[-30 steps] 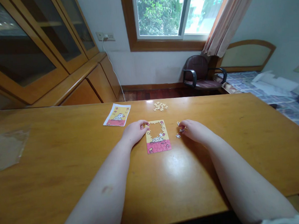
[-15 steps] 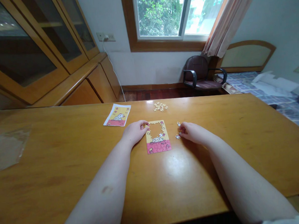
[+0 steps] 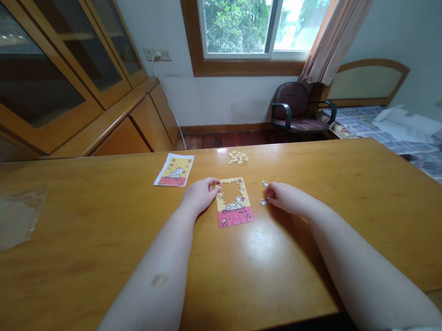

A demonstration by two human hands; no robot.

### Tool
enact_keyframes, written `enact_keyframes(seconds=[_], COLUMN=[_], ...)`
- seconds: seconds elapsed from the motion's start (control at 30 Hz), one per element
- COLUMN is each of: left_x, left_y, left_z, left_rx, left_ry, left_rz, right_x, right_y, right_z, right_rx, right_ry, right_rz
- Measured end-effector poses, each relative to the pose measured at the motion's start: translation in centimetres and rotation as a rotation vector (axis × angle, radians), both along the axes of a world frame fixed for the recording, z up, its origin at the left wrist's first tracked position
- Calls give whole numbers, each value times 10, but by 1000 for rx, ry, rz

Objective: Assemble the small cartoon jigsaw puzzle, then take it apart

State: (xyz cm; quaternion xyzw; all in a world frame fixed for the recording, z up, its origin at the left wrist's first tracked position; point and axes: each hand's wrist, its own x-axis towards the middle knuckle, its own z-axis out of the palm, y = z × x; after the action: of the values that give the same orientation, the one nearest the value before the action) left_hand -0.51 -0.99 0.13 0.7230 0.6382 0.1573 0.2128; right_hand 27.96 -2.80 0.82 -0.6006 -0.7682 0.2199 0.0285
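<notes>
A partly assembled jigsaw puzzle (image 3: 234,217) lies flat on the table, yellow above and pink below, with a white cartoon animal across the middle. Bare table shows through a gap in its upper part. My left hand (image 3: 200,192) holds the puzzle's upper left edge between thumb and curled fingers. To the right of the puzzle, my right hand (image 3: 283,196) rests low over the table, its fingertips pinched together on a small puzzle piece mostly hidden by them. A few loose white-patterned pieces (image 3: 263,202) lie beside those fingertips.
Beyond the puzzle sits a pile of yellow puzzle pieces (image 3: 238,157). A printed picture (image 3: 175,171) of the same design lies at the back left. Clear plastic wrap (image 3: 12,220) lies at the far left of the wooden table (image 3: 221,285). An armchair (image 3: 294,108) stands behind.
Almost nothing differs. Both hands keep their places at the puzzle and the loose pieces, while the whole view has shifted very slightly.
</notes>
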Motion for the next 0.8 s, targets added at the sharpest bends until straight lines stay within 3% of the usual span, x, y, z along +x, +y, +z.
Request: enact_keyframes(seconds=[0.23, 0.8], left_x=[0, 0], left_y=[0, 0], left_z=[0, 0], left_rx=[-8, -1], left_ry=[9, 5], left_rz=[3, -1], right_x=[0, -4], right_y=[-2, -5], right_z=[8, 10], right_rx=[51, -29], right_ry=[-79, -128], right_rz=[-25, 23])
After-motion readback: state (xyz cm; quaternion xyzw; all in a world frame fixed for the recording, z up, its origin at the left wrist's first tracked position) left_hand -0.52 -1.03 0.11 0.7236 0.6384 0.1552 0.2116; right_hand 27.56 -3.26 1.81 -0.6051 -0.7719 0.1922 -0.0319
